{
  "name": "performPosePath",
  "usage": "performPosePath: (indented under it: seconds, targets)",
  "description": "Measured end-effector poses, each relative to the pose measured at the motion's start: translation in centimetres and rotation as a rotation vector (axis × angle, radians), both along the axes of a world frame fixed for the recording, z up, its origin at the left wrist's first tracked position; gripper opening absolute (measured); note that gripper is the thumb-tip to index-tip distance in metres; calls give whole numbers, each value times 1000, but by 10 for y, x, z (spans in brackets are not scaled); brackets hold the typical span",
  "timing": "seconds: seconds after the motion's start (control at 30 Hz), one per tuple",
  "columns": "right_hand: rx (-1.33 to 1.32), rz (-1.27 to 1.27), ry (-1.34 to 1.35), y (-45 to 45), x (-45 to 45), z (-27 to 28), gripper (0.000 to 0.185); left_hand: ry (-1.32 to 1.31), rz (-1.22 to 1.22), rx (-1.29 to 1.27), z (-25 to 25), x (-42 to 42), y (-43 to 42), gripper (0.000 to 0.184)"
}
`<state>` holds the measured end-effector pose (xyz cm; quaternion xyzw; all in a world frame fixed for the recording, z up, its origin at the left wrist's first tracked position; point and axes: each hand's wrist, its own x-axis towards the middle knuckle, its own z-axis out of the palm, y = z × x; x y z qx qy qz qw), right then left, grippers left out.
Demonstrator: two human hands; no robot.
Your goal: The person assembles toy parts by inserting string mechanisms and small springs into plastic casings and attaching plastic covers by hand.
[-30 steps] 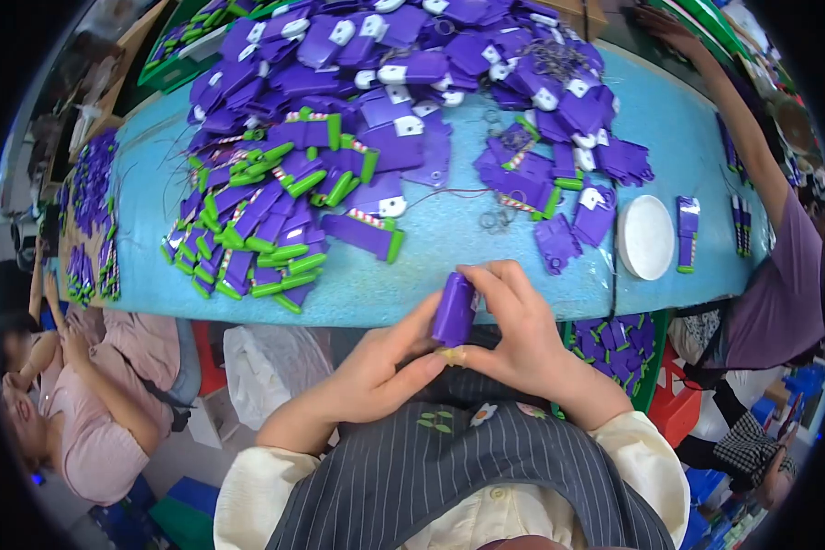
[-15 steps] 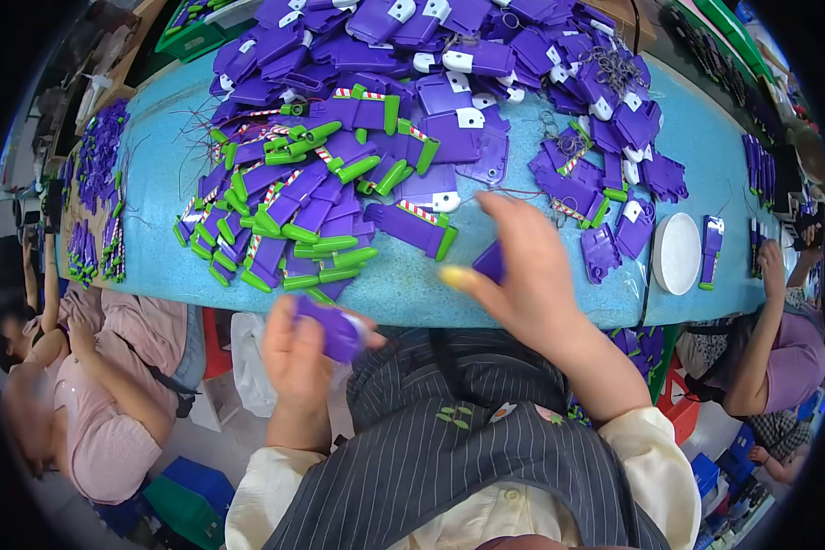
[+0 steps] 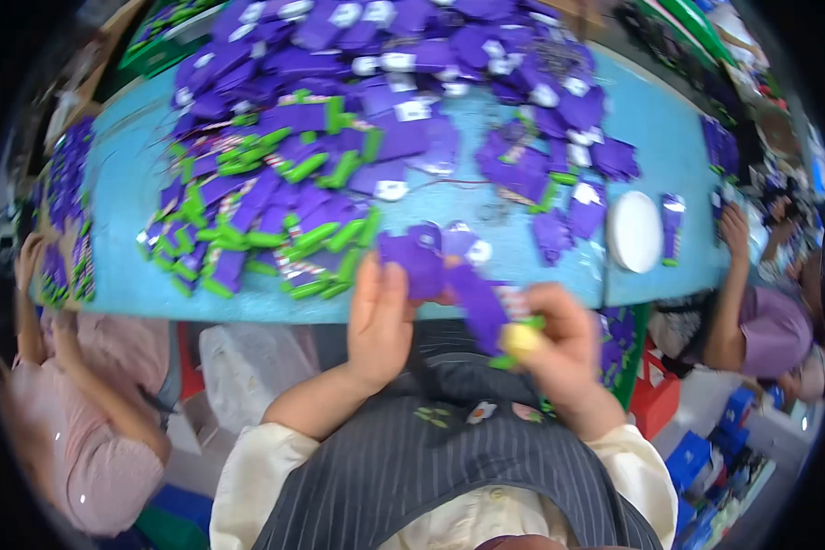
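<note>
My left hand (image 3: 380, 321) grips a purple plastic shell (image 3: 414, 266) over the table's near edge. In my right hand (image 3: 566, 341) is a purple piece with a green end and a red-and-white striped strip (image 3: 478, 304), held at its striped, green end. A yellow cover (image 3: 522, 340) is on my right thumb. The two pieces meet or overlap between my hands; blur hides whether they join. Just beyond them lies a purple piece with a white patch (image 3: 467, 243).
A heap of purple-and-green pieces (image 3: 266, 206) lies left on the blue table (image 3: 339, 310), with purple shells (image 3: 339, 60) piled behind. To the right are loose shells (image 3: 552, 236), a white round dish (image 3: 634, 231) and thin wires. People sit at both sides.
My left hand has moved up and right with its purple shell. My right hand has drawn back toward me and now holds a green-ended striped piece. The whole view has shifted.
</note>
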<state>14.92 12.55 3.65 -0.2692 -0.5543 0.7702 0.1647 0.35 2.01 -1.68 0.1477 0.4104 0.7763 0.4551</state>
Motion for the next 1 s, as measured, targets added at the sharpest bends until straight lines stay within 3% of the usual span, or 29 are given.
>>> performPosePath:
  seconds: [0.07, 0.2, 0.27, 0.3, 0.37, 0.4, 0.5, 0.67, 0.73, 0.8, 0.9, 1.0]
  targets:
    - [-193, 75, -60, -5, -6, -26, 17, -96, 52, 79, 3, 11, 8, 32]
    - [-179, 88, 3, -21, -6, -41, 17, -56, -66, -53, -3, 12, 0, 32]
    - [165, 448, -227, 6, 9, -31, 17, -63, -79, -49, 4, 5, -13, 32]
    - [246, 291, -205, 13, 10, -27, 19, -61, -86, -50, 8, 0, -20, 32]
    - [110, 87, -147, 35, 5, -26, 26, -210, -374, -236, 11, -3, -28, 32]
    - [15, 22, -129, 44, -6, -23, 28, -220, -377, -241, 9, 2, -29, 32]
    - [-67, 12, -109, 46, -51, -25, 34, -222, -685, -291, 1, 11, -22, 31]
    - [309, 34, -145, 41, -65, 5, 25, -319, -586, -361, -4, 2, -16, 29]
    - [648, 15, -89, 34, -48, 9, 23, -162, -247, -302, -3, -1, -20, 27]
    - [601, -3, -54, 22, -36, 2, 24, -149, -178, -235, 1, -6, -18, 25]
    - [863, -8, 20, 10, -25, 1, 24, -15, -123, -73, 6, 5, -8, 24]
    - [832, -82, -18, 5, -23, -16, 22, 6, -76, -51, 7, 19, -8, 25]
